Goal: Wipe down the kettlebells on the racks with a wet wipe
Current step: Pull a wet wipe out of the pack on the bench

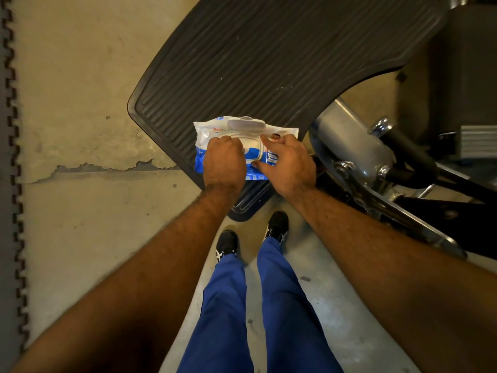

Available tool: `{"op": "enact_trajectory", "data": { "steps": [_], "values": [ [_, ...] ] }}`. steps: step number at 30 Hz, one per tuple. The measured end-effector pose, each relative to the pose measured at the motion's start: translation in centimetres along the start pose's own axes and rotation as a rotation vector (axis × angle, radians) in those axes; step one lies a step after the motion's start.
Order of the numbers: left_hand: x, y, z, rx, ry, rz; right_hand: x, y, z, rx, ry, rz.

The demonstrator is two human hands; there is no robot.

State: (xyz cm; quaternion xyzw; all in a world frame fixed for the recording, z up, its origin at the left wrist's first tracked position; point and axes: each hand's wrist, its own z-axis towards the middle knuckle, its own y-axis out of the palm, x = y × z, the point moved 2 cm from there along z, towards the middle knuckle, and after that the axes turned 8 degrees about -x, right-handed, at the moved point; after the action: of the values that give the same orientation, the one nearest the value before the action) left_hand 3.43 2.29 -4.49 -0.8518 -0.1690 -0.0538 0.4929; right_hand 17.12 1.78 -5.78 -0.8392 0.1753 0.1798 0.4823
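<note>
Both bare forearms are reaching forward and down, the left hand (224, 162) curling knuckles-up beside the right hand (289, 165), whose fingers are spreading, thumb pinching.

Both hands on wipes pack (243, 146) over ribbed footplate (269, 57): left hand (224, 164) curled at open lid (246, 124), right hand (289, 164) pinching pack's right end.

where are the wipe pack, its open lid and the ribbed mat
wipe pack (204, 135): head view, white upper left part of the wrapper
lid (246, 124): head view, middle of the flipped-up flap
ribbed mat (269, 57): head view, bare grooved surface above the pack
</note>
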Motion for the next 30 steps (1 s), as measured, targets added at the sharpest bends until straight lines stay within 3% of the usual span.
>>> {"op": "enact_trajectory", "data": {
  "steps": [8, 12, 18, 24, 30],
  "values": [
    [0.5, 0.7, -0.3, 0.091, 0.087, -0.164, 0.3, 0.3, 0.2, 0.023, -0.009, -0.035],
    [0.1, 1.1, -0.7, 0.160, 0.043, -0.257, 0.3, 0.3, 0.1, 0.037, -0.022, -0.017],
    [-0.6, 0.6, -0.7, 0.118, 0.000, -0.149, 0.1, 0.3, 0.1, 0.018, -0.010, -0.023],
    [-0.1, 0.9, -1.2, 0.141, 0.066, -0.289, 0.0, 0.1, 0.1, 0.024, -0.017, -0.082],
    [-0.6, 0.8, -1.4, 0.145, 0.039, -0.283, -0.5, 0.8, -0.2, 0.053, -0.005, -0.165]
  ]
}}
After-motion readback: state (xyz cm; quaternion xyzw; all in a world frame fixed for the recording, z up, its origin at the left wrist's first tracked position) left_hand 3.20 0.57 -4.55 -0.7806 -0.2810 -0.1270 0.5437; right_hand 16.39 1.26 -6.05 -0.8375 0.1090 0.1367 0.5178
